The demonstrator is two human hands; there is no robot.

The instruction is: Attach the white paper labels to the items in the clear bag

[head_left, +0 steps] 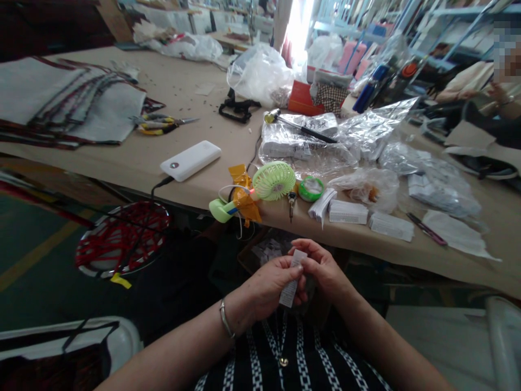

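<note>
Forearms (183, 341) angled inward, hands (271, 283) apparently pinching slip (288, 294)

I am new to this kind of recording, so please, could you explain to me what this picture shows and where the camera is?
There is no robot here. A person works with two bare hands, and the one picture comes from a camera worn on the head, looking forward and down.

The left hand, with a bangle at the wrist, and the right hand together hold a small white printed slip in front of the body.

On the brown table lie yellow-handled cutters, a white device resembling a power bank, and stacks of white slips. A green fan is at the near edge. Farther back, a hammer rests on plastic-wrapped bundles.
</note>
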